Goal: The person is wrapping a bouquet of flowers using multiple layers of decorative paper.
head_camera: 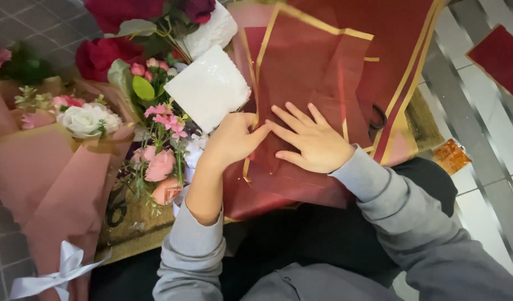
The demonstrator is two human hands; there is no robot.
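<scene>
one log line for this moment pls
left hand: pinching wrapping paper edge | right hand: flat on paper | bouquet: at left

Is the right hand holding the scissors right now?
No, the right hand lies flat with fingers spread on the dark red wrapping paper, and the scissors lie off by the pink bouquet.

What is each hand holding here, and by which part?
Left hand pinches the gold-trimmed edge of the dark red wrapping sheet; right hand lies flat on it, gripping nothing.
</scene>
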